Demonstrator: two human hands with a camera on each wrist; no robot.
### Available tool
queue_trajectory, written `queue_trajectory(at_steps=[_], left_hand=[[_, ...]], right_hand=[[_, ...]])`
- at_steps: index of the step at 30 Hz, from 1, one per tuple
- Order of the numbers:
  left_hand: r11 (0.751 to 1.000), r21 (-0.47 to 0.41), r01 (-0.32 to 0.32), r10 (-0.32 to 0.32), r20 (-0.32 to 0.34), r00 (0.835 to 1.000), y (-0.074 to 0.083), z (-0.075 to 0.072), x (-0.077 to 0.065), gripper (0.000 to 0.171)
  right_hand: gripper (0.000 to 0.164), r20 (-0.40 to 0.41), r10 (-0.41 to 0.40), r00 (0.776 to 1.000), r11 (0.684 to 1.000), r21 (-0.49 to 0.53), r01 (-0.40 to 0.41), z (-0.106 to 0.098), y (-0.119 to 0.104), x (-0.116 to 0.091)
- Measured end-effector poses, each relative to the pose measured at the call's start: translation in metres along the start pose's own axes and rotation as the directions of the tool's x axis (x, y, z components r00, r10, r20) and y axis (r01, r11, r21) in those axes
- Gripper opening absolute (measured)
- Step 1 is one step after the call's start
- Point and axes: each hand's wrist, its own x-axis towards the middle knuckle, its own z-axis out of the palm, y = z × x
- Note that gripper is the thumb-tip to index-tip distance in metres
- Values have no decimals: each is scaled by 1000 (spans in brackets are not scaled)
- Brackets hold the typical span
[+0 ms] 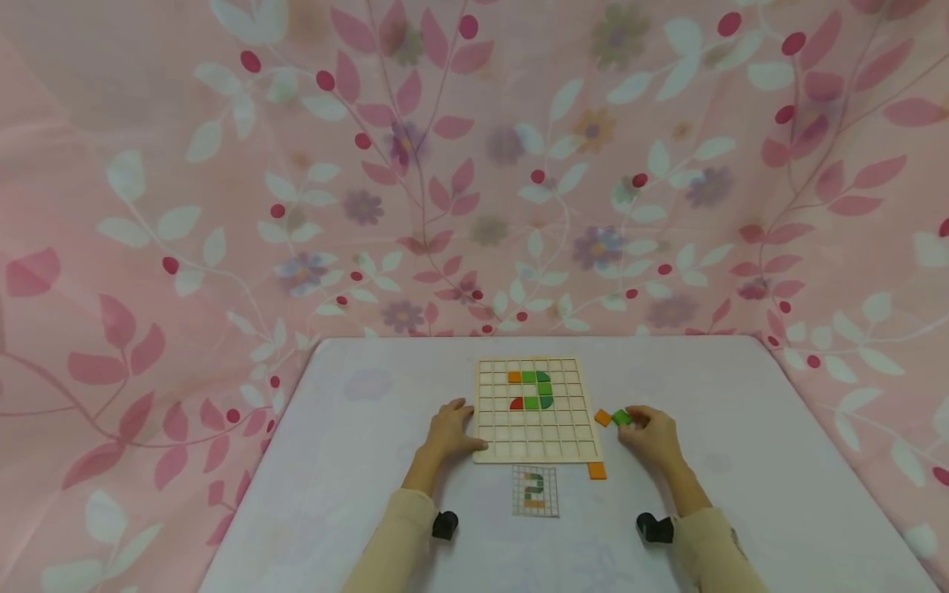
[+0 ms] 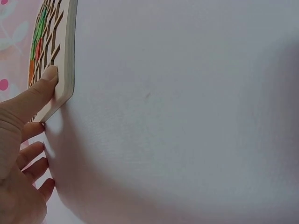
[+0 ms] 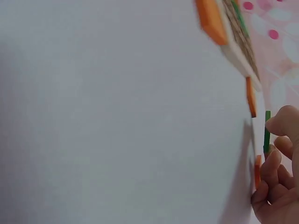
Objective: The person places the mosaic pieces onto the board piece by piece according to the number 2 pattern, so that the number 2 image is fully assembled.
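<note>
A pale wooden grid board (image 1: 493, 432) lies on the table, with orange, green, dark green and red pieces forming a curved figure in its upper middle. My left hand (image 1: 450, 431) rests at its left edge; the thumb (image 2: 39, 95) presses the rim near a corner while the other fingers spread along the side. To the board's right, my right hand (image 1: 652, 436) pinches a green tile (image 1: 621, 417) between thumb and index finger. Beside it is an orange tile (image 1: 604, 417). Another orange piece (image 3: 258, 171) shows by the curled fingers in the right wrist view.
A small printed card (image 1: 535, 492) with a gridded coloured figure lies in front of the board. One more orange tile (image 1: 597, 470) sits at the board's near right corner. White cloth (image 1: 356, 461) covers the table, and a pink floral curtain (image 1: 474, 206) hangs behind.
</note>
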Motion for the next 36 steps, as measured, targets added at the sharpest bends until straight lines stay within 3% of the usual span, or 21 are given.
queue_trajectory(at_steps=[3, 8, 16, 20, 25, 29, 36], left_hand=[[1000, 7, -20, 20, -17, 1000, -2, 0, 1, 80], [1000, 2, -14, 14, -12, 1000, -1, -1, 0, 80], [999, 49, 7, -7, -10, 1000, 5, -4, -3, 76], [999, 36, 6, -6, -10, 1000, 6, -4, -4, 75], [1000, 12, 15, -15, -7, 1000, 7, -4, -5, 76], [1000, -8, 23, -23, -3, 1000, 6, -4, -6, 76], [999, -31, 23, -23, -1, 1000, 6, -4, -6, 76]], right_hand=[[32, -2, 38, 999, 997, 60, -38, 0, -7, 4], [33, 41, 29, 999, 992, 124, -34, 5, -24, 11], [33, 103, -77, 992, 972, 229, 52, 31, -51, 26], [33, 159, -114, 981, 972, 222, 77, 48, -61, 31], [30, 216, -228, 949, 965, 181, 191, 72, -73, 33], [28, 260, -349, 901, 937, 118, 329, 91, -88, 33], [37, 386, -330, 862, 935, 12, 353, 110, -111, 32]])
